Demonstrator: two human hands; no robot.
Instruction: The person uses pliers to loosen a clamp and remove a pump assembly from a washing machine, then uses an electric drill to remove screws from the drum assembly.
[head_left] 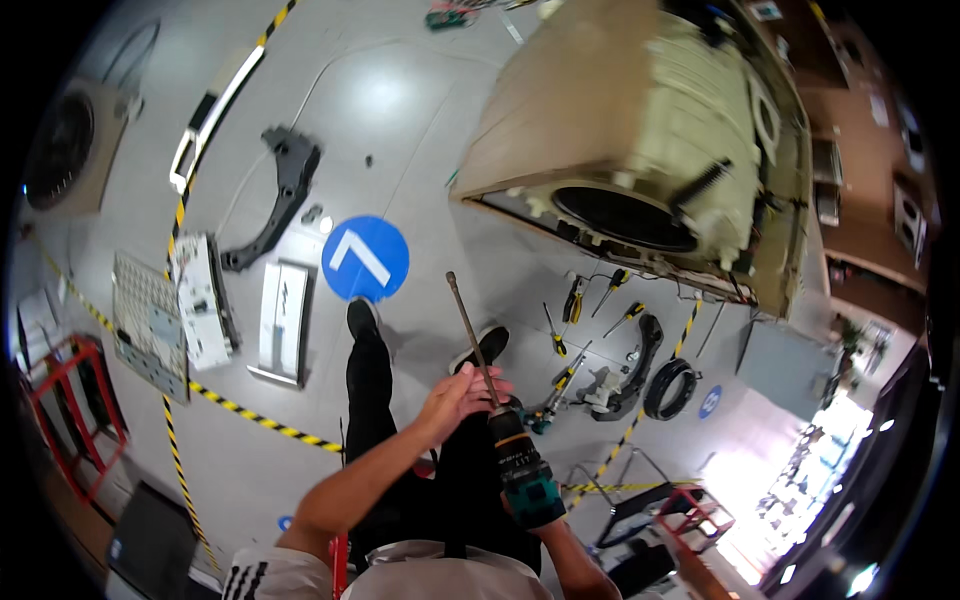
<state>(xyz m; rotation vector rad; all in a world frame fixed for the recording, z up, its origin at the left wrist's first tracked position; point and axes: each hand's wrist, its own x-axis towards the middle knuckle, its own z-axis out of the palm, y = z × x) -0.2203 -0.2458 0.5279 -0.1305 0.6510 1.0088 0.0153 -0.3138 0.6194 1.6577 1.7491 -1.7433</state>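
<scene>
A cordless drill (522, 468) with a teal-and-black body is in front of my legs, its long thin socket bit (465, 318) pointing up and away. My right hand (548, 530) holds the drill from below; its fingers are mostly hidden behind the tool. Just ahead of the chuck, the fingers and thumb of my left hand (462, 402) close around the bit's shaft. Past the drill's right side, another teal power tool (541, 415) lies on the floor.
A washing machine (560, 110) with its tub exposed lies ahead right. Several yellow-handled hand tools (573, 300), a curved dark part (645, 365) and a black ring (670, 389) lie right. At left are a grey bracket (285, 195), white panels (281, 320) and striped floor tape (265, 418).
</scene>
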